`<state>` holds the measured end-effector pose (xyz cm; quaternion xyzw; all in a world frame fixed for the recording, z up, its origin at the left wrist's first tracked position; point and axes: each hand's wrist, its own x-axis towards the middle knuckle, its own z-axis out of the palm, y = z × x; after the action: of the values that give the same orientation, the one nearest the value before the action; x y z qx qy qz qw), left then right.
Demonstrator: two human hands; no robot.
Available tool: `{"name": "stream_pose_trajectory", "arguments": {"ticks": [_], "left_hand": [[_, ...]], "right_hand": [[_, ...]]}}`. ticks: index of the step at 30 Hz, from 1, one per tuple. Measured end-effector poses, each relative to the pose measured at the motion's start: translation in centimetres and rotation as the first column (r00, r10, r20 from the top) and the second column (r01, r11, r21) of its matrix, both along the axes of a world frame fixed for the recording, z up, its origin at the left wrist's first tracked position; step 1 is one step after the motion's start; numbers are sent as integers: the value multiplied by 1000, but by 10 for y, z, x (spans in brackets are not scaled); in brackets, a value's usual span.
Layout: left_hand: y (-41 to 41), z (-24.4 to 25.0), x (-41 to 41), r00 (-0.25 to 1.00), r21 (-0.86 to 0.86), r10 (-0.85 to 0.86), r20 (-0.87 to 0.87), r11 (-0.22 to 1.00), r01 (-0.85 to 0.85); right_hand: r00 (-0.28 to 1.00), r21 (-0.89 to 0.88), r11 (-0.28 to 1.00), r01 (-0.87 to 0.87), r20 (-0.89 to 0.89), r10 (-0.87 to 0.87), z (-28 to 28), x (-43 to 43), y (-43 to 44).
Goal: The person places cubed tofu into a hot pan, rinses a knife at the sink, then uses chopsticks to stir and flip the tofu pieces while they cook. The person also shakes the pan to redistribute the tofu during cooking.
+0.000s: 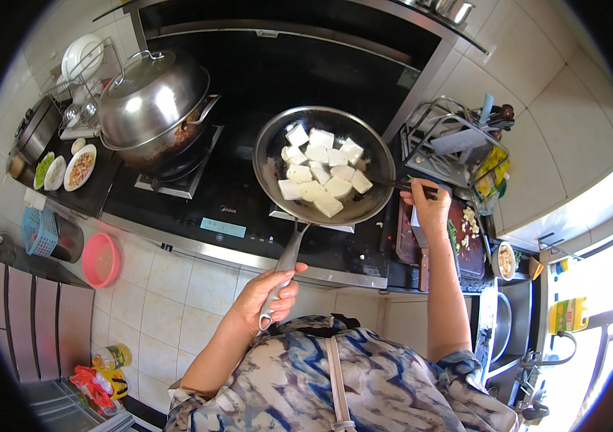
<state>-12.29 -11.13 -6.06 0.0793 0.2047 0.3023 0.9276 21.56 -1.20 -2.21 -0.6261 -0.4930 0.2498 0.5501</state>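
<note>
My left hand [269,298] is wrapped around the grey handle [291,251] of a frying pan [276,127]. Pale white tofu pieces [317,170] lie in several rough rows across the pan's bottom. My right hand [429,208] grips a pair of dark chopsticks [392,183] near their upper end. They reach over the pan's right rim, with the tips beside the rightmost tofu pieces; whether they touch is unclear. Beneath my right forearm, a knife with a wooden handle [424,270] rests on a cutting board [471,259], partly hidden by the arm.
To the left, a lidded steel wok [147,121] occupies the other burner. Small dishes of chopped ingredients [80,167] stand farther left. A knife rack [449,135] is at the right, near a bowl of pale pieces [505,260]. A pink basin [101,260] sits low at left.
</note>
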Motion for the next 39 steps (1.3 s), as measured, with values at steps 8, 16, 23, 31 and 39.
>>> {"name": "stream_pose_trajectory", "arguments": {"ticks": [8,16,23,31,39], "left_hand": [[-1,2,-1,998,3,2,-66,1000,-2],[16,-7,12,1000,-92,-15,15,996,16],[22,-19,6,936,-87,-74,344,990,110],[20,-17,-2,966,-127,-19,259,991,53],[21,-12,3,986,-84,-6,164,996,20]], "right_hand": [[999,11,1000,5,-37,-5,1,4,1],[927,309,949,56,338,-165,11,1,-69],[753,334,918,213,543,-373,-28,30,-139],[633,284,870,403,600,-490,-64,111,-180],[598,181,966,185,759,-257,-89,172,-165]]}}
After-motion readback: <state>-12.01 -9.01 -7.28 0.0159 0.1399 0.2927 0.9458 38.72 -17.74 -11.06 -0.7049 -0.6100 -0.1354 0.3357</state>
